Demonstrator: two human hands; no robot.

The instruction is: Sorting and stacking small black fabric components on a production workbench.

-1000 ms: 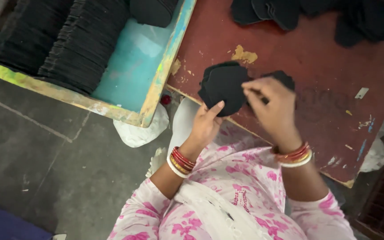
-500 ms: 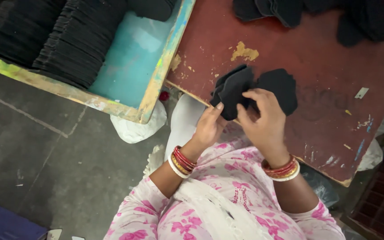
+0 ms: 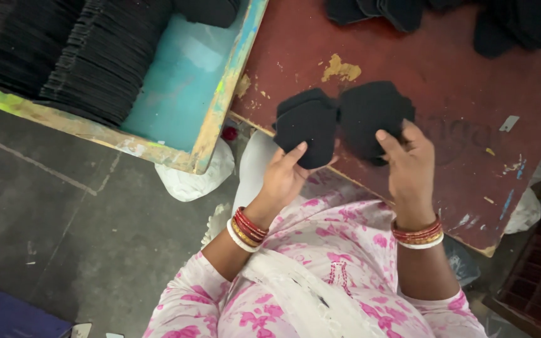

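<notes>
Head view, centre frame: your left hand (image 3: 286,178) pinches a small stack of black, rounded fabric-like cut pieces (image 3: 308,130) at its lower edge, thumb in front and fingers behind. That lifts the stack off the worn dark-red wooden board (image 3: 458,125), apparently so the edges stay lined up.

Your right hand (image 3: 411,169) grips a second black cut piece (image 3: 374,116) just beside the first, fingers spread over its lower right edge. It looks pressed flat on the board, though I cannot tell for sure. The two dark shapes touch or overlap at the middle.

Upper left: a turquoise wooden tray with a yellow-green rim (image 3: 220,109) holds rows of black pieces standing on edge (image 3: 95,56), packed tight so they stay upright.

Top right: a loose heap of more black pieces (image 3: 502,22) on the board, well apart from your hands.

Below the tray's corner: a white crumpled bag (image 3: 192,181) on the grey floor. Small pale scrap (image 3: 508,123) on the board at right. No labels or signs legible.
</notes>
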